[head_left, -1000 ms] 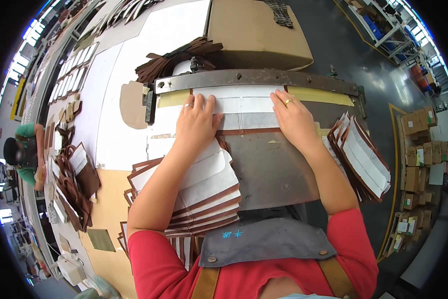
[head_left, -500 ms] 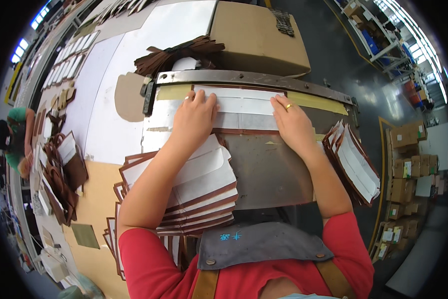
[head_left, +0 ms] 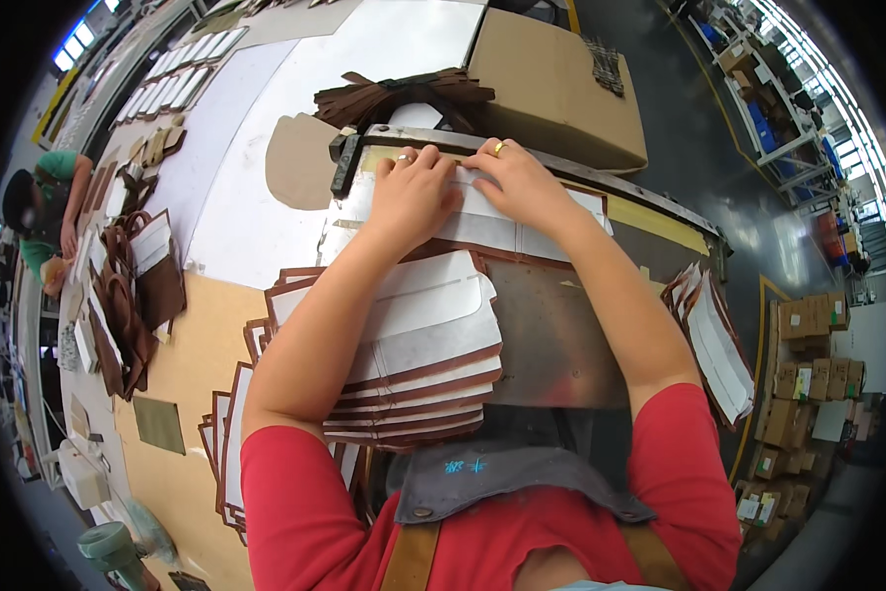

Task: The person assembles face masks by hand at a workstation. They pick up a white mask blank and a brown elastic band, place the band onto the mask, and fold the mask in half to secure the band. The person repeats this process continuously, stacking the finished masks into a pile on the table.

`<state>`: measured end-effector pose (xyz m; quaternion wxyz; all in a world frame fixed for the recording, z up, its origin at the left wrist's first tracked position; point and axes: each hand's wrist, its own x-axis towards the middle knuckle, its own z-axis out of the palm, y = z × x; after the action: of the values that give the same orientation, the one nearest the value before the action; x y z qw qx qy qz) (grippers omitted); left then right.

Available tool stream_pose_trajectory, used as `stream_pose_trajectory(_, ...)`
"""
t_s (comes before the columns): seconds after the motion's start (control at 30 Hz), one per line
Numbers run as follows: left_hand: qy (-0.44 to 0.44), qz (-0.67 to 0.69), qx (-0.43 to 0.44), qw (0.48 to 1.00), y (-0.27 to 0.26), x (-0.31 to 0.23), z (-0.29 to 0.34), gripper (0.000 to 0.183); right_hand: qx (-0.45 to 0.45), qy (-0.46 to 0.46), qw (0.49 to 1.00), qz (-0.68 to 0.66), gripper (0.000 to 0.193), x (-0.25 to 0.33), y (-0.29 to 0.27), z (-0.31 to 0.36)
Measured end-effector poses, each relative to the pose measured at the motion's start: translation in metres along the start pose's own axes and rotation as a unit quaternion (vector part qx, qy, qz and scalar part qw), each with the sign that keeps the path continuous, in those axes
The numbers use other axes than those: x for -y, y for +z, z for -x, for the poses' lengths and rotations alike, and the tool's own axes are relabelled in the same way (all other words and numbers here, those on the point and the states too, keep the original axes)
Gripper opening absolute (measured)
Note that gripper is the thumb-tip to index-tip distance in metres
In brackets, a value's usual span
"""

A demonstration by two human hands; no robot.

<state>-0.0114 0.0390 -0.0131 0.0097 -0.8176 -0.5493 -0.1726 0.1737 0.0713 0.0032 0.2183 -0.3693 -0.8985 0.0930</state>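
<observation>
Our left hand (head_left: 415, 202) and right hand (head_left: 517, 187) bunch at the white panel's (head_left: 492, 231) left end
Its long axis runs rightward beside the metal bar (head_left: 586, 169), our right hand nearer its middle; whether our bent fingers pinch it, we cannot tell

Blue characters (head_left: 463, 466) on grey apron (head_left: 542, 471); white labels (head_left: 749, 508) on stacked cardboard boxes (head_left: 806, 315) (too small to read).

Panel (head_left: 489, 229) lies at upper centre on the plate (head_left: 556, 340), partly under left hand (head_left: 415, 197) and right hand (head_left: 522, 189). Panel stack (head_left: 433, 330): below it, near centre. Second stack (head_left: 716, 340): right of the plate. Carton (head_left: 551, 94): top, right of strip bundle (head_left: 384, 98).
</observation>
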Motion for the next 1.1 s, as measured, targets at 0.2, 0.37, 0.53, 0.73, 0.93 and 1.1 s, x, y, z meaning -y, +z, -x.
stream_pose_trajectory(0.2, 0.013, -0.051, -0.003, 0.999, -0.002, -0.006, 0.004, 0.033, -0.003, 0.087, 0.991, 0.098, 0.011, -0.024, -0.044, 0.066)
stream_pose_trajectory(0.37, -0.015, 0.001, -0.008, 1.000, 0.000, -0.006, 0.004, 0.039, -0.105, 0.160, 0.977, 0.095, 0.013, -0.035, -0.044, 0.108)
stream_pose_trajectory(0.53, -0.124, 0.187, -0.009, 0.974, 0.018, 0.012, -0.010, 0.055, -0.114, 0.172, 0.976, 0.064, 0.022, -0.046, -0.045, 0.111)
stream_pose_trajectory(0.73, -0.144, 0.477, 0.038, 0.866, 0.012, 0.004, -0.013, 0.046, -0.011, 0.233, 0.966, -0.111, 0.031, -0.016, -0.045, 0.072)
stream_pose_trajectory(0.93, -0.130, 0.597, 0.044, 0.790, -0.004, -0.007, -0.008, 0.035, -0.013, 0.218, 0.939, -0.264, 0.027, 0.013, -0.021, 0.011)
stream_pose_trajectory(1.1, -0.105, 0.644, 0.044, 0.756, 0.000, -0.006, -0.009, 0.031, -0.058, 0.145, 0.975, -0.156, 0.018, 0.020, -0.016, 0.006)
